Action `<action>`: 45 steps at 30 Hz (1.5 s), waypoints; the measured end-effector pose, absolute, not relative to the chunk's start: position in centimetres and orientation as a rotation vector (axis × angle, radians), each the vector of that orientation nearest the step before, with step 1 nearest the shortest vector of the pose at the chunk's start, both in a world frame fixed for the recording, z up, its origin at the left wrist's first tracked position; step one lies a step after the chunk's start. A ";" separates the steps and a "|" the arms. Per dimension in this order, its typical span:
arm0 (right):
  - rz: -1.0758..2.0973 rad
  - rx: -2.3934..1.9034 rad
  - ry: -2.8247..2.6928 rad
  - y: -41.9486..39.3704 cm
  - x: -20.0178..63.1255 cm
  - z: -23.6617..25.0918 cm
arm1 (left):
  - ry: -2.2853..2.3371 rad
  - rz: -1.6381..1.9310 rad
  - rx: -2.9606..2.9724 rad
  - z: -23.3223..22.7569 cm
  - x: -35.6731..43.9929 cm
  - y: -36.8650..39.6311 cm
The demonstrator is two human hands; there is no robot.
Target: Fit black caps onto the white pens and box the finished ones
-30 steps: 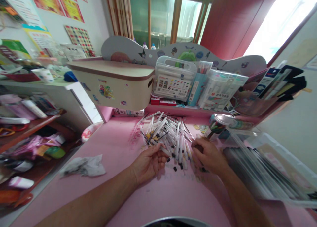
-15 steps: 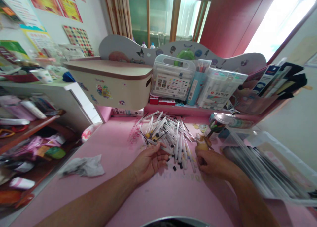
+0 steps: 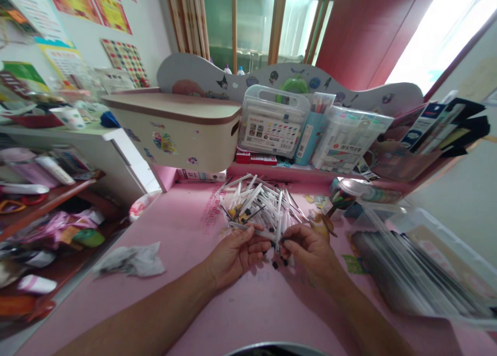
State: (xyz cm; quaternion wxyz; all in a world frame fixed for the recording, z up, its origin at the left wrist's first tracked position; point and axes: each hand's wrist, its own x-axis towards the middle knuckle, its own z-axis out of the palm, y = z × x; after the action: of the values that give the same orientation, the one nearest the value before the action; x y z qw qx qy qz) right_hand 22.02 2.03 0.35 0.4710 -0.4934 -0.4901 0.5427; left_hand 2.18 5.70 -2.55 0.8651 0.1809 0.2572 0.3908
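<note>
A whitish pen barrel (image 3: 264,234) lies between the thumb and fingers of my left hand (image 3: 238,252), its end pointing right. My right hand (image 3: 310,252) is close beside it, thumb and forefinger pinched at a small black piece (image 3: 283,239), mostly hidden by the fingertips. Just beyond both hands a heap of white pen barrels (image 3: 252,198) and thin dark refills spreads over the pink desk (image 3: 186,304). Loose black caps (image 3: 275,265) lie beneath the hands. Behind my right hand sits a small brown-and-yellow figurine (image 3: 320,224), partly covered.
To the right stands a clear plastic box (image 3: 430,226) holding many dark-tipped sticks. A crumpled white tissue (image 3: 134,260) is on the left. A jar of pens (image 3: 345,193) stands behind. Above, the shelf carries a lidded cream bin (image 3: 182,138) and a marker case (image 3: 274,128).
My right hand has moved left from beside the figurine to the end of the pen barrel, uncovering a green-yellow patch on the desk. My left hand stays nearly still, holding the barrel.
</note>
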 end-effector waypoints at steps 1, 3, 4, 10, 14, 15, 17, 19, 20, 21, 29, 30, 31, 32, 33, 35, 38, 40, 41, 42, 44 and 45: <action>1.312 -1.218 -1.194 2.0 21.7 0.0 | 0.540 0.818 0.379 -2.5 2.2 5.7; 1.260 -1.240 -1.202 1.9 21.3 -0.5 | 0.544 0.813 0.378 -2.5 2.2 5.6; 1.240 -1.248 -1.205 1.9 21.2 -0.6 | 0.545 0.811 0.377 -2.5 2.2 5.6; 1.240 -1.249 -1.164 1.8 20.8 -0.4 | 0.540 0.803 0.402 -2.5 2.2 5.7; 1.221 -1.254 -1.159 1.9 20.7 -0.3 | 0.549 0.814 0.431 -2.5 2.2 5.6; 1.215 -1.253 -1.166 1.9 20.8 -0.4 | 0.550 0.818 0.432 -2.5 2.2 5.6; 1.195 -1.251 -1.176 1.9 20.9 -0.4 | 0.546 0.818 0.437 -2.6 2.2 5.5; 1.173 -1.253 -1.173 1.9 20.9 -0.5 | 0.540 0.823 0.441 -2.7 2.2 5.5; 1.168 -1.253 -1.166 2.0 20.9 -0.5 | 0.539 0.830 0.440 -2.7 2.2 5.5; 1.170 -1.251 -1.160 2.0 20.9 -0.5 | 0.542 0.839 0.436 -2.7 2.2 5.6; 1.179 -1.255 -1.142 2.0 20.8 -0.5 | 0.589 0.831 0.459 -2.6 2.3 5.5; 1.172 -1.256 -1.142 2.0 20.8 -0.5 | 0.593 0.835 0.465 -2.6 2.4 5.5; 1.165 -1.260 -1.146 2.0 20.8 -0.6 | 0.594 0.838 0.468 -2.6 2.4 5.5; 1.158 -1.264 -1.151 2.0 20.9 -0.6 | 0.592 0.840 0.469 -2.6 2.4 5.5; 1.152 -1.268 -1.156 2.0 20.9 -0.6 | 0.589 0.842 0.467 -2.6 2.4 5.5; 1.147 -1.271 -1.159 2.1 20.9 -0.4 | 0.577 0.837 0.466 -2.7 2.4 5.5; 1.158 -1.281 -1.160 2.0 20.9 -0.1 | 0.560 0.825 0.474 -2.8 2.3 5.6; 1.164 -1.293 -1.167 2.0 20.9 0.0 | 0.561 0.829 0.474 -2.7 2.3 5.6; 1.163 -1.298 -1.172 2.0 20.9 0.0 | 0.563 0.832 0.472 -2.7 2.3 5.6; 1.158 -1.301 -1.176 1.9 20.9 -0.1 | 0.563 0.833 0.471 -2.6 2.3 5.6; 1.143 -1.301 -1.182 1.9 20.9 -0.2 | 0.562 0.830 0.469 -2.5 2.3 5.5; 1.138 -1.301 -1.183 1.9 20.9 -0.3 | 0.566 0.830 0.467 -2.5 2.4 5.5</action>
State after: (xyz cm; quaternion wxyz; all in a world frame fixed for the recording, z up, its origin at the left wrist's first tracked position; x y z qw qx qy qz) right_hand 20.89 1.94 -0.33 0.4998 -0.5379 -0.4893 0.4705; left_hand 2.35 5.52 -2.46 0.8505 0.2219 0.2687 0.3940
